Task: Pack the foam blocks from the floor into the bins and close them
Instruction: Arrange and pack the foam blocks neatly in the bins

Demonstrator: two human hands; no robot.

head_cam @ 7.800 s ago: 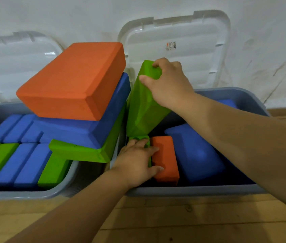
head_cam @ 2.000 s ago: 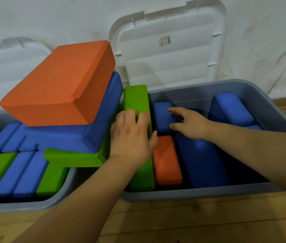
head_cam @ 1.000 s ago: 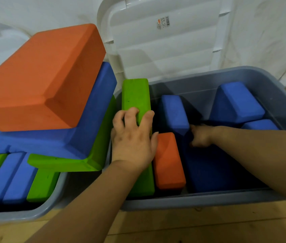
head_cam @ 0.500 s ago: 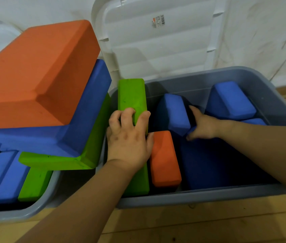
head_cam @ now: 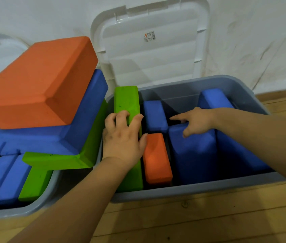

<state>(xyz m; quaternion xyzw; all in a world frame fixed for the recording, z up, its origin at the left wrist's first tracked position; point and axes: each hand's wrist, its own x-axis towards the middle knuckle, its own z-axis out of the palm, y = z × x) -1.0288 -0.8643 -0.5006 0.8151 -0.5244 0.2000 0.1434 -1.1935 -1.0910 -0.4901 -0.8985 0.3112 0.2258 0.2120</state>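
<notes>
The wooden plank floor (head_cam: 191, 216) carries two bins side by side against the wall. The right grey plastic bin (head_cam: 200, 190) has its white ribbed lid (head_cam: 149, 55) leaning open behind it, and the left grey plastic bin (head_cam: 7, 213) holds a packed row of blue and green foam bricks (head_cam: 3, 178). Overhanging that row is a tilted stack: a big orange foam slab (head_cam: 37, 81) on a blue foam slab (head_cam: 86, 123) on a green foam slab (head_cam: 59, 161). It rises well above the rim, so that bin probably cannot close yet. In the right bin, the large blue foam block (head_cam: 191, 155) lay flat two seconds ago; now its far end looks raised, as if it is being stood on edge to free room. That would suit the task, since the stacked slabs need space somewhere. Left of it sit a tall green foam block (head_cam: 126, 100) on edge against the left wall, a short orange foam brick (head_cam: 156, 158) just beside it, a short blue foam brick (head_cam: 154, 114) beyond that, and another blue foam brick (head_cam: 214, 98) in the far right corner. The left hand (head_cam: 123, 137) has stayed on the green block, its grip narrow, fingers hooked over the top face and thumb down the right side. The right hand (head_cam: 196, 120) has come up from the gap; its grip holds the blue block's far edge, index finger pointing left.
</notes>
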